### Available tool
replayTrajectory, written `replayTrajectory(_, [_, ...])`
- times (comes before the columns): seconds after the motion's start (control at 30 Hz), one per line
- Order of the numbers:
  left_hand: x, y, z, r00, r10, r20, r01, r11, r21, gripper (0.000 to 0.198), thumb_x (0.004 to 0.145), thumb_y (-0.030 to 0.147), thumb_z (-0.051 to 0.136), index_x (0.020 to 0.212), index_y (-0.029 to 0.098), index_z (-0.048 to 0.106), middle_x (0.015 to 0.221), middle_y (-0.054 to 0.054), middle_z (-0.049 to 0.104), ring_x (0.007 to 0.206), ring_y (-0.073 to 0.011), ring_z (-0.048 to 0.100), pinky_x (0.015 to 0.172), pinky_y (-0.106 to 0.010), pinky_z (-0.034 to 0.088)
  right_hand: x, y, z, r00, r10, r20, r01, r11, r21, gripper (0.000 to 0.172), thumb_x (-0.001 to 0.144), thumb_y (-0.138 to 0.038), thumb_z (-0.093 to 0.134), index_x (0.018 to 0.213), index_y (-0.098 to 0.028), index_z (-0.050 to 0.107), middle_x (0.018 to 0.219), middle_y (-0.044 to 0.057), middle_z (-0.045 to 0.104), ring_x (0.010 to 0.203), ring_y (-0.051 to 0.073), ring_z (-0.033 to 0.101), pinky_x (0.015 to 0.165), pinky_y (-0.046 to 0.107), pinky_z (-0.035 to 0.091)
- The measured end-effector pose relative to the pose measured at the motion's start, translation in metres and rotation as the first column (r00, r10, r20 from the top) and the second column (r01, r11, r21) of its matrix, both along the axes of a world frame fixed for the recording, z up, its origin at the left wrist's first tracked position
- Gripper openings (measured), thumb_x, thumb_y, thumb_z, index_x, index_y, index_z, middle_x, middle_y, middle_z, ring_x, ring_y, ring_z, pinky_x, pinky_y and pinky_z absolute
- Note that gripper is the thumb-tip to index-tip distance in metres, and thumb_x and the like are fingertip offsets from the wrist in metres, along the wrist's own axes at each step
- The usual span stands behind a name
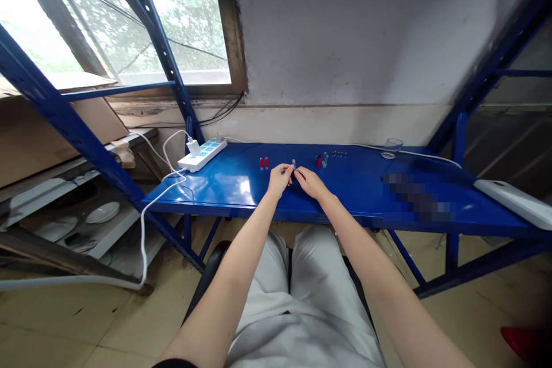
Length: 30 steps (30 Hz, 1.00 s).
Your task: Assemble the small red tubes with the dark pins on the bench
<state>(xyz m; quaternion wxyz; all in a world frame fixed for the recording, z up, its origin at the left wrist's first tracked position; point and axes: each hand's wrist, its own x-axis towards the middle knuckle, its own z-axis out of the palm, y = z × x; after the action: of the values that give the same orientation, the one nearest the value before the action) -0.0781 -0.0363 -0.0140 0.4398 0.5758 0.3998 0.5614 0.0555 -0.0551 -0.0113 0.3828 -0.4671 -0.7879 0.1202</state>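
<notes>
Over the blue table, my left hand and my right hand meet fingertip to fingertip, both closed in a pinch. A small clear tube sticks up at the left fingertips. Something small and dark shows between the hands, too small to name; fingers hide what the right hand grips. Two small red cylinders with clear ends stand beyond the left hand. To the right, past my right hand, are a red and black cylinder and clear tubes. Several tiny metallic pieces lie in rows behind them.
A white power strip with a plugged-in cable lies at the table's left end. Toward the right are a clear glass cup, a pixelated dark object and a white flat device. Blue metal uprights frame the table.
</notes>
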Motion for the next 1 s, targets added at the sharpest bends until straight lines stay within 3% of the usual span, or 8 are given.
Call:
replayTrajectory(0.3, [-0.001, 0.004, -0.005, 0.997, 0.019, -0.075, -0.014, 0.997, 0.070, 0.024, 0.075, 0.038, 0.057, 0.074, 0.014, 0.060, 0.053, 0.003, 0.051, 0.039, -0.0045, 0.040, 0.042, -0.018, 0.032, 0.009, 0.008, -0.003, 0.946, 0.058, -0.320, -0.117, 0.979, -0.168, 0.031, 0.071, -0.045, 0.056, 0.076, -0.016, 0.068, 0.077, 0.004, 0.063, 0.063, 0.013, 0.052, 0.061, 0.027, 0.041])
replayTrajectory(0.47, [-0.001, 0.005, -0.006, 0.995, 0.026, -0.095, -0.019, 0.996, 0.083, 0.021, 0.075, 0.035, 0.057, 0.074, 0.014, 0.062, 0.058, 0.000, 0.056, 0.052, -0.0079, 0.049, 0.052, -0.019, 0.039, 0.007, 0.005, 0.001, 0.894, 0.005, -0.448, -0.150, 0.946, -0.289, 0.040, 0.062, -0.050, 0.064, 0.080, -0.014, 0.067, 0.070, 0.004, 0.063, 0.057, 0.011, 0.051, 0.054, 0.026, 0.040])
replayTrajectory(0.77, [0.000, -0.001, -0.001, 0.995, -0.030, -0.098, 0.037, 0.996, 0.078, 0.019, 0.079, 0.032, 0.052, 0.076, 0.015, 0.061, 0.057, 0.001, 0.053, 0.050, -0.0068, 0.046, 0.050, -0.018, 0.037, 0.003, 0.009, -0.007, 0.896, 0.062, -0.439, -0.197, 0.943, -0.269, 0.032, 0.060, -0.045, 0.067, 0.067, -0.015, 0.057, 0.062, 0.001, 0.060, 0.059, 0.013, 0.055, 0.060, 0.027, 0.044])
replayTrajectory(0.83, [0.000, -0.004, 0.002, 0.996, 0.021, -0.081, -0.016, 0.998, 0.066, 0.018, 0.078, 0.031, 0.053, 0.076, 0.015, 0.060, 0.058, 0.002, 0.052, 0.049, -0.0063, 0.045, 0.049, -0.017, 0.036, 0.007, 0.011, -0.006, 0.919, 0.022, -0.393, -0.130, 0.960, -0.249, 0.030, 0.063, -0.043, 0.065, 0.071, -0.015, 0.058, 0.065, 0.003, 0.061, 0.061, 0.015, 0.056, 0.061, 0.028, 0.044])
replayTrajectory(0.9, [-0.001, -0.005, 0.003, 0.995, 0.076, -0.065, -0.072, 0.996, 0.060, 0.017, 0.078, 0.032, 0.053, 0.077, 0.015, 0.059, 0.059, 0.002, 0.052, 0.049, -0.0059, 0.044, 0.049, -0.017, 0.035, 0.015, 0.014, -0.001, 0.940, -0.095, -0.328, 0.025, 0.977, -0.210, 0.028, 0.066, -0.042, 0.062, 0.072, -0.015, 0.060, 0.067, 0.005, 0.063, 0.063, 0.016, 0.058, 0.063, 0.028, 0.045])
replayTrajectory(1.0, [-0.003, -0.007, 0.003, 0.993, 0.102, -0.059, -0.097, 0.993, 0.071, 0.018, 0.081, 0.032, 0.048, 0.078, 0.016, 0.057, 0.060, 0.003, 0.050, 0.047, -0.0053, 0.042, 0.046, -0.017, 0.033, 0.037, 0.019, 0.010, 0.920, -0.348, -0.181, 0.317, 0.931, -0.182, 0.024, 0.068, -0.040, 0.060, 0.068, -0.016, 0.061, 0.069, 0.007, 0.065, 0.067, 0.018, 0.059, 0.063, 0.028, 0.044])
